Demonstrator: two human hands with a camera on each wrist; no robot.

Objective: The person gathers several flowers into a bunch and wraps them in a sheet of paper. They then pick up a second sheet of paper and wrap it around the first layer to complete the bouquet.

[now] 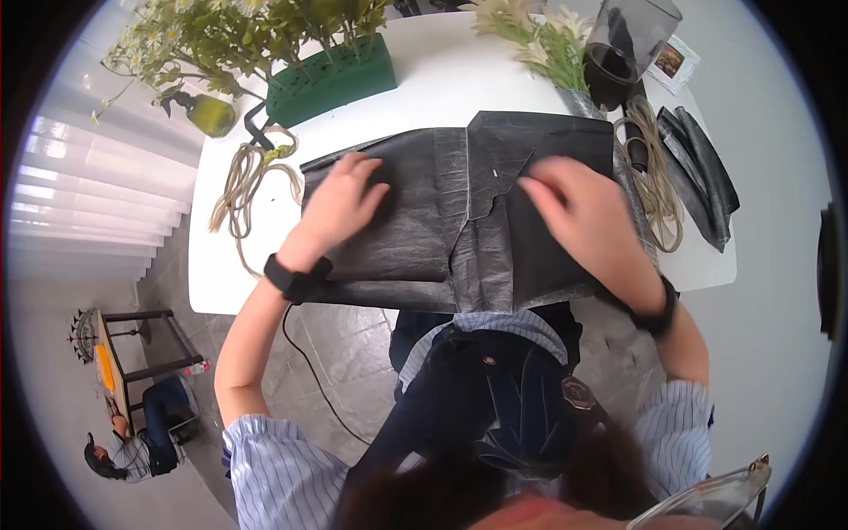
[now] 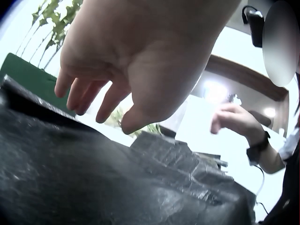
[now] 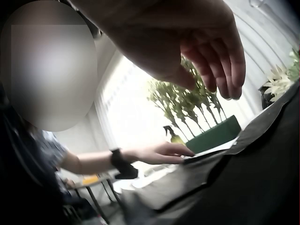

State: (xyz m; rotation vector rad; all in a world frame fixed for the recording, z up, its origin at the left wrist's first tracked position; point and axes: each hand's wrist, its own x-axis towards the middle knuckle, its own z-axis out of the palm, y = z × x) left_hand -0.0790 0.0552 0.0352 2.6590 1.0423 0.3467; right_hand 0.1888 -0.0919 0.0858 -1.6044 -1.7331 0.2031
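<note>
A creased black sheet (image 1: 397,221), folded with overlapping flaps at its middle, lies across the front of the white table (image 1: 424,62). Over its left part is my left hand (image 1: 340,203), fingers spread and loosely bent near the far left edge; nothing is in its grasp. My right hand (image 1: 590,216) hovers above the right part, beside the folded flap (image 1: 495,177). In the right wrist view the right hand (image 3: 187,47) has loosely bent fingers and an empty palm.
Behind the sheet stands a green block (image 1: 340,84) with upright flower stems, beside a green spray bottle (image 1: 210,113). Cord bundles (image 1: 237,190) lie at both sides. Rolled black pieces (image 1: 698,177), a clear container (image 1: 636,31) and a picture frame (image 1: 676,64) are at right.
</note>
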